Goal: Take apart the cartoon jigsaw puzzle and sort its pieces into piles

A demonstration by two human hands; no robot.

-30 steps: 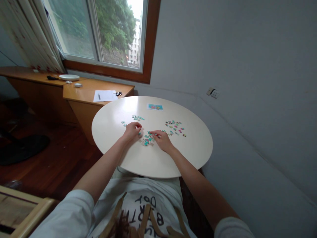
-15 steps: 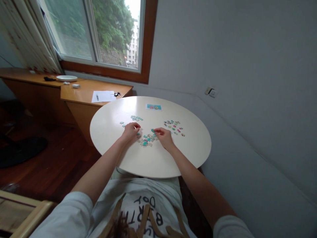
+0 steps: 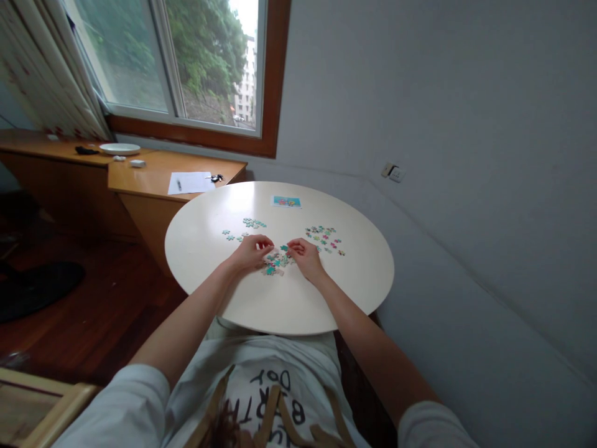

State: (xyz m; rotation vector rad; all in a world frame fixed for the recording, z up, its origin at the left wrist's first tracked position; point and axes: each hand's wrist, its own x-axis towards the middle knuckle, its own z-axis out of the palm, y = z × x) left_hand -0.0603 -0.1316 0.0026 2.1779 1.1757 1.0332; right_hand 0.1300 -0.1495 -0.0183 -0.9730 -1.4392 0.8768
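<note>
My right hand (image 3: 305, 256) pinches a teal puzzle piece (image 3: 284, 248) between thumb and fingertips, just above the heap. Facing it from the left is my left hand (image 3: 253, 252), its fingers curled and the thumb drawn close to them. Whatever those fingertips hold, if anything, is too small to make out. Below and between both hands lies a heap of loose puzzle pieces (image 3: 271, 270), teal and greyish, partly covered by the hands. All of this is on a round white table (image 3: 261, 305).
Beyond my left hand lie a teal group of pieces (image 3: 254, 223) and a few scattered ones (image 3: 227, 233). Mixed-colour pieces (image 3: 324, 236) spread beyond my right hand. A small picture card (image 3: 286, 201) is at the far side. A wooden desk (image 3: 153, 163) holds paper (image 3: 190, 183) and keys (image 3: 217, 178).
My left hand has moved right, closer to my right hand, uncovering a piece on its left. My right hand still holds the teal puzzle piece. The view has shifted slightly.
</note>
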